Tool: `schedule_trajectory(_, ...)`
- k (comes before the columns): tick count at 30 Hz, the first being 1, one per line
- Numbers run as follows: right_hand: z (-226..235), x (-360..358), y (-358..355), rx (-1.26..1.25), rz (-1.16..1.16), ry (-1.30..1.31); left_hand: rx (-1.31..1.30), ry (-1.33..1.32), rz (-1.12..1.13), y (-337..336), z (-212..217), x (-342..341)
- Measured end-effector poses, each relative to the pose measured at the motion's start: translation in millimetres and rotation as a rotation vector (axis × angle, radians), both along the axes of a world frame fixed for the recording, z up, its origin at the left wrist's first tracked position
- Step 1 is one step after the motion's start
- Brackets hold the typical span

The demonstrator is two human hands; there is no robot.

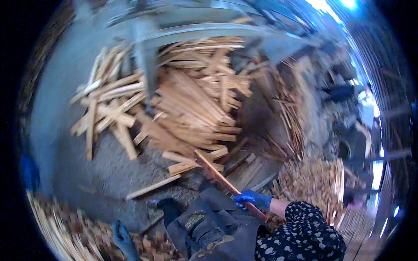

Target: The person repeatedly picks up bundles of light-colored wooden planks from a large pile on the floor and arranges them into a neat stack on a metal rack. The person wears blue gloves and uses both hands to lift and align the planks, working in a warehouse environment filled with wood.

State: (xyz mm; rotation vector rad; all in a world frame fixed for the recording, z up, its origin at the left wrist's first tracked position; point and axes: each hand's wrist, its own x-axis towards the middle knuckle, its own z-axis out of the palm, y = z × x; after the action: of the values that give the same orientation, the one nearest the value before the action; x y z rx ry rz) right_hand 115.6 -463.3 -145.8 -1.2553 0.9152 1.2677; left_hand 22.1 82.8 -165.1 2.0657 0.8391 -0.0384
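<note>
Grips a long reddish-brown plank (220, 178) with the blue-gloved right hand (254, 200), to the near right of the board stack (187, 100). Wraps the fingers over the plank, pinching it crosswise; cannot tell the thumb's position. Directs the plank's far end at the near edge of the board stack; cannot tell whether touching.

Holds the gloved left hand (122, 237) well apart from the plank, to the near left of the board stack and near blurred wood slats (74, 226). Partly extends the fingers; cannot tell, through blur, whether spread or pressed together.

Locate the grey frame (146, 56) at the far end of the board stack, with one leg along its left side. Find crossed loose boards (114, 95) left of the board stack, a single board (152, 187) on the floor (109, 174) to its near left, thin strips (289, 122) to its right and a heap of short wood pieces (305, 182) to its near right.
</note>
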Motion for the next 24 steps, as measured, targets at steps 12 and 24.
schedule_trajectory(12,-12.9,8.0,-302.7,-0.542,-0.939,-0.873,-0.456,0.332,-0.423,-226.4,-31.8,151.2)
schedule_trajectory(24,-128.0,77.2,-205.5,-0.199,-0.237,-0.628,-0.753,0.324,-0.016,-241.4,-82.9,126.5)
